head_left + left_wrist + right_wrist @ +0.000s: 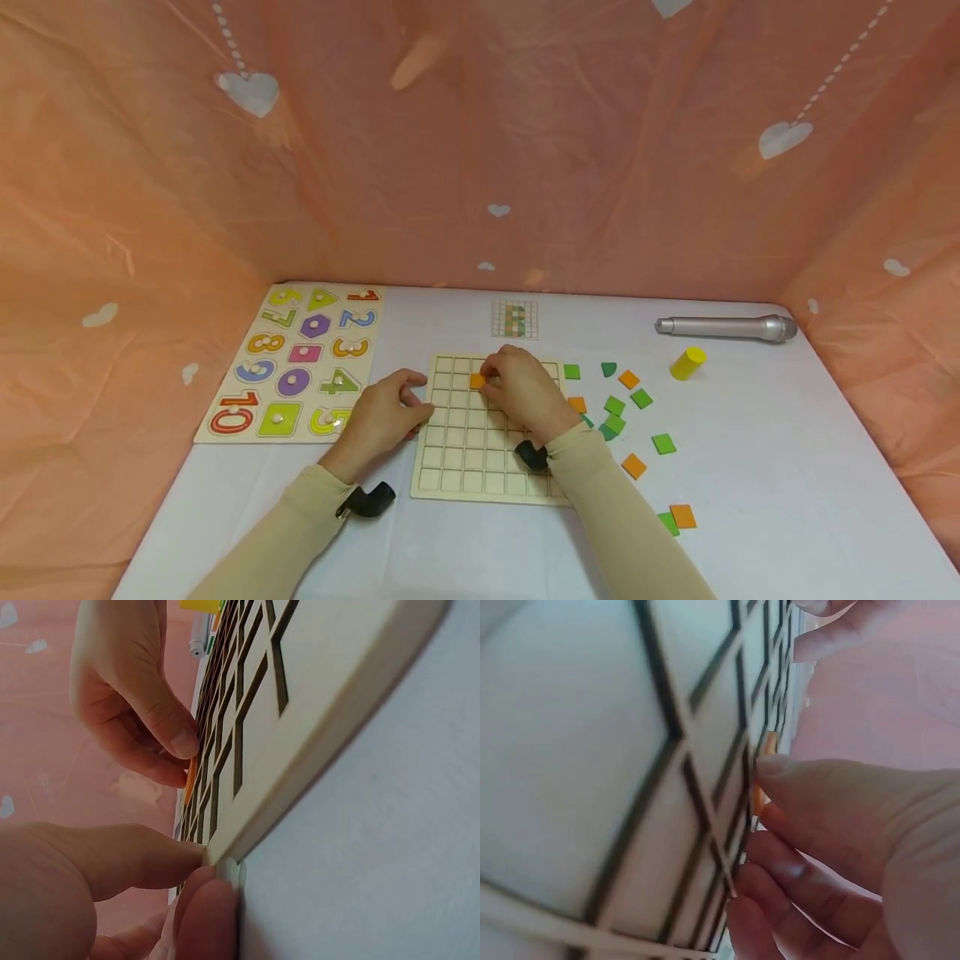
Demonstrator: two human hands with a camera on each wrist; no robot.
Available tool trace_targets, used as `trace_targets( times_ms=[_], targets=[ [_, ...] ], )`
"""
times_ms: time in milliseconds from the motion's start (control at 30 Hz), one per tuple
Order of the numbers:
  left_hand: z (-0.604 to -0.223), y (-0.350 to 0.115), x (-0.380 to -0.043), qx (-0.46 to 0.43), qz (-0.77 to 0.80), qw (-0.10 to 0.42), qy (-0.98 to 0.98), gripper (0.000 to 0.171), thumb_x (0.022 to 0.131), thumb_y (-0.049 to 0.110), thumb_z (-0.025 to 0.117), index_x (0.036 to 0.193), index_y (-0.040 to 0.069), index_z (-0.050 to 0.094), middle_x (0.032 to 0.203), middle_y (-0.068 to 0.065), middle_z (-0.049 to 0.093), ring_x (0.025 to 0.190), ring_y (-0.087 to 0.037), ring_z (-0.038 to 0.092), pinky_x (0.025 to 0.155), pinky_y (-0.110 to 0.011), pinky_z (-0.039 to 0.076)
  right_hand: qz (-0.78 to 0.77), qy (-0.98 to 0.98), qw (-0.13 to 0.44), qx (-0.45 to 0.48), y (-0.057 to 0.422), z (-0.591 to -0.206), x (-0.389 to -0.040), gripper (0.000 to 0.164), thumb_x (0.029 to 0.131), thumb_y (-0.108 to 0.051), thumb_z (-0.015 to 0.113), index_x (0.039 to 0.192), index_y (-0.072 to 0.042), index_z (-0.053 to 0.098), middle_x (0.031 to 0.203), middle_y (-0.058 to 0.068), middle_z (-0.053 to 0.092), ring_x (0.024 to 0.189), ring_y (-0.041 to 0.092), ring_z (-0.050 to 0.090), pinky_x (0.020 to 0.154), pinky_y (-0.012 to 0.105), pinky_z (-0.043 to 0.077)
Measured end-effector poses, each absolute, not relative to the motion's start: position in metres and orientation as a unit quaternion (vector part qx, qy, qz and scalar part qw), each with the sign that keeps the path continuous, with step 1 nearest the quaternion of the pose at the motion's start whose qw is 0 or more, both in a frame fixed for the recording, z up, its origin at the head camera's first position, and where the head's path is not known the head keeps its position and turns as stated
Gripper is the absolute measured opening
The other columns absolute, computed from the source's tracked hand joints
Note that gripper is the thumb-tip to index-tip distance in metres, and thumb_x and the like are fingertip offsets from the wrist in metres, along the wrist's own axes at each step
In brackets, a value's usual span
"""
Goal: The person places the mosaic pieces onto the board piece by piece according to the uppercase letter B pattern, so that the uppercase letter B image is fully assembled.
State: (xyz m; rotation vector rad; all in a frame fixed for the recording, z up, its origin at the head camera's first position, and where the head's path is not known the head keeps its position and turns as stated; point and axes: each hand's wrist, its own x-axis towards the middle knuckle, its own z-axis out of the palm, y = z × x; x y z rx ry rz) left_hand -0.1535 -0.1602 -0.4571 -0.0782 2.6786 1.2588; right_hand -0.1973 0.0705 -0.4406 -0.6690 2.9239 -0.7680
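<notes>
One orange square tile (477, 381) is at the grid board (472, 482), over the third column from the left and the second row from the far edge. It is flat, thin and plain-coloured; whether it is fully seated I cannot tell. The right hand (528, 387) pinches it between thumb and fingers. The left hand (384, 412) grips the board's left edge, thumb and fingertips close together. The single board is pale wood, ruled by dark grooves.

To its right lie four loose orange squares (633, 466), six light green squares (663, 443) and what look like three dark green quarter-rounds (609, 368), some partly covered. Beyond the board is one pattern card (515, 319). One number puzzle (367, 333) on the left bears ten numerals and five shapes. One yellow cylinder (687, 363) and one silver microphone (723, 328) are at the far right.
</notes>
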Motion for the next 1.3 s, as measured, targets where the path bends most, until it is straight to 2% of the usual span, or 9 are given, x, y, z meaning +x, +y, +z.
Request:
trace_targets(
  times_ms=[267, 633, 800, 900, 1300],
  targets=[
    [-0.458, -0.161, -0.154, -0.036, 0.439, 0.096, 0.892, 0.047, 0.085, 0.022, 0.076, 0.128, 0.015, 0.061, 0.082, -0.003, 0.066, 0.061, -0.016, 0.062, 0.061, -0.030, 0.051, -0.299, 0.933, 0.075, -0.185, 0.098, -0.418, -0.182, 0.031, 0.095, -0.028, 0.067, 0.121, -0.012, 0.071, 0.115, 0.000, 0.068, 0.102, 0.017, 0.066, 0.092, 0.038, 0.054],
    [-0.459, -0.164, -0.153, -0.043, 0.454, 0.090, 0.886, 0.046, 0.084, 0.021, 0.076, 0.127, 0.015, 0.062, 0.083, -0.005, 0.066, 0.060, -0.016, 0.063, 0.059, -0.029, 0.053, -0.255, 0.955, 0.091, -0.121, 0.213, -0.409, -0.141, 0.036, 0.090, -0.028, 0.073, 0.124, -0.015, 0.069, 0.115, -0.001, 0.070, 0.103, 0.019, 0.063, 0.090, 0.043, 0.054],
    [-0.459, -0.160, -0.154, -0.046, 0.461, 0.099, 0.881, 0.047, 0.084, 0.020, 0.076, 0.128, 0.014, 0.061, 0.084, -0.005, 0.065, 0.061, -0.016, 0.063, 0.059, -0.029, 0.055, -0.231, 0.965, 0.095, -0.081, 0.260, -0.412, -0.120, 0.035, 0.088, -0.024, 0.074, 0.122, -0.016, 0.069, 0.118, 0.001, 0.069, 0.110, 0.025, 0.064, 0.095, 0.052, 0.053],
    [-0.459, -0.161, -0.154, -0.047, 0.460, 0.095, 0.882, 0.046, 0.084, 0.019, 0.076, 0.127, 0.014, 0.061, 0.084, -0.006, 0.065, 0.061, -0.016, 0.063, 0.058, -0.029, 0.055, -0.219, 0.969, 0.090, -0.072, 0.274, -0.417, -0.112, 0.032, 0.087, -0.020, 0.075, 0.119, -0.017, 0.071, 0.119, 0.002, 0.068, 0.112, 0.027, 0.064, 0.095, 0.053, 0.052],
    [-0.459, -0.160, -0.151, -0.036, 0.451, 0.080, 0.888, 0.045, 0.083, 0.021, 0.076, 0.126, 0.015, 0.063, 0.080, -0.003, 0.065, 0.059, -0.016, 0.062, 0.060, -0.030, 0.051, -0.198, 0.974, 0.072, -0.077, 0.293, -0.427, -0.107, 0.024, 0.086, -0.012, 0.076, 0.109, -0.020, 0.073, 0.112, -0.001, 0.065, 0.104, 0.022, 0.063, 0.092, 0.052, 0.054]
  ],
)
